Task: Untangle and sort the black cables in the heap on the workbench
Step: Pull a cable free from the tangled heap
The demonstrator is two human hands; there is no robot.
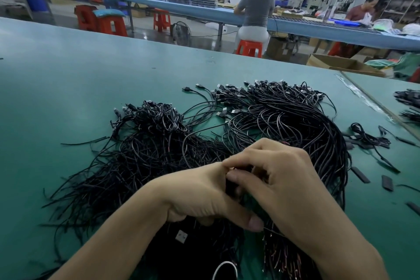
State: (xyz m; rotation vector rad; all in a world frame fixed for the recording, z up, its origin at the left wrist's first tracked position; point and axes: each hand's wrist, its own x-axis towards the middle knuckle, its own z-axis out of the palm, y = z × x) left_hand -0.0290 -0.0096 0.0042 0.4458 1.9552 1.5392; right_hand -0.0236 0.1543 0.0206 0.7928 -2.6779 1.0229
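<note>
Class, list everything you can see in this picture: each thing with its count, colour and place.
Black cables: one tangled heap, uncountable, black, mid-workbench.
USB plugs: many, black and silver, heap's far edge.
Short sleeve pieces: several, black, right of heap.
Workbench: one, green, foreground.
Stools: several, red, aisle behind.
Floor fan: one, dark, aisle floor.
People: two, grey top and red top, at blue bench behind.
Left hand: one, gripping cables, front of heap.
Right hand: one, pinching the same cables, beside it.
</note>
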